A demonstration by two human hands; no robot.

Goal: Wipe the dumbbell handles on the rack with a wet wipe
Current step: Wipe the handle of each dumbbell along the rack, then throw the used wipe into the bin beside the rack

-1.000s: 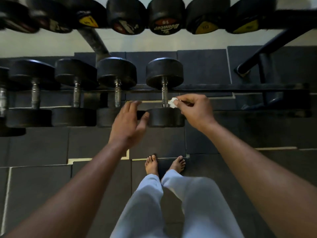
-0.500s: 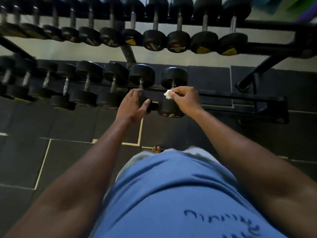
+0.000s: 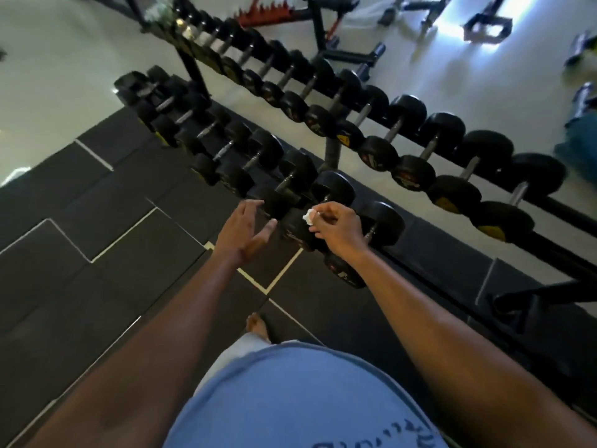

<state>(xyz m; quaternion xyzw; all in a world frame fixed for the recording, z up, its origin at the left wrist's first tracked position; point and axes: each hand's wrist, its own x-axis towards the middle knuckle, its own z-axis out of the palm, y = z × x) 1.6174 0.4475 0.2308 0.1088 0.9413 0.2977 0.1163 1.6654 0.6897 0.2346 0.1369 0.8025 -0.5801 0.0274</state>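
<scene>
Dark rubber floor tiles [image 3: 80,227], matte and split by pale seams, are filling the left of the frame as a person is standing over a two-tier dumbbell rack [image 3: 326,150] running diagonally from upper left to lower right. The lower row of dumbbells [image 3: 226,150] is showing round black heads joined by short metal bars, slightly blurred toward the far end. The left hand [image 3: 244,231] is hanging just short of the nearest black heads with its fingers straight and spread, holding nothing. Just to its right, the right hand [image 3: 336,226] is pinching a wet wipe [image 3: 309,216], a small crumpled white wad, between thumb and fingertips. The wipe is sitting over the black head of a lower-row dumbbell, beside the handle of the next one; whether it is touching metal cannot be told. Further right, the upper row of dumbbells [image 3: 410,150] is displaying thicker heads with yellow and red markings on their end faces, and slim grey handles. At the bottom centre, a blue shirt [image 3: 297,399] is bulging into view above pale trousers and one bare foot [image 3: 257,326]. A glossy pale floor [image 3: 484,88] is stretching beyond the rack.
</scene>
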